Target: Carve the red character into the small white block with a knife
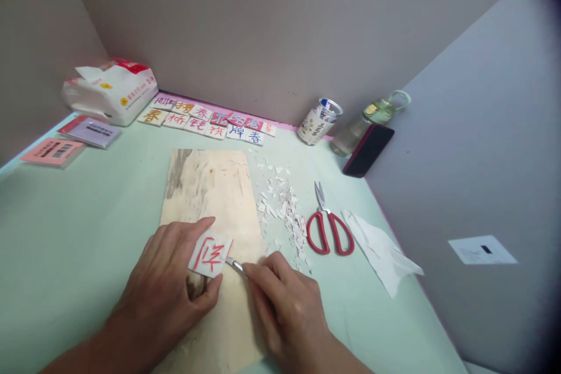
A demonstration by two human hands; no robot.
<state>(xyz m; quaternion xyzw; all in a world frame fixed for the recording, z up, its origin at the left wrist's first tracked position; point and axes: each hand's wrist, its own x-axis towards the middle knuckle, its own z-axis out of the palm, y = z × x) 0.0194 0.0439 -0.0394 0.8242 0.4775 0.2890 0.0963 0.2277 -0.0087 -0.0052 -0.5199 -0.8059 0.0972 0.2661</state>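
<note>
My left hand [175, 274] grips a small white square tile [211, 254] by its edges, thumb below and fingers above. A red character is marked on the tile's face. In my right hand [284, 298] is a craft knife [235, 265] with a silver shaft, held like a pen. Its tip meets the tile's right side, near the red strokes. Both hands are over a pale wooden board [214, 187] with a dark stain at its upper left. How deep the blade sits cannot be made out.
White shavings [284, 210] litter the table right of the board. Beyond them lie red-handled scissors [328, 222] and a tissue [385, 251]. A can [319, 123], bottle [357, 128] and phone [369, 151] stand behind. Several character tiles [205, 120], a tissue pack [116, 90] and packets [55, 152] occupy the back left.
</note>
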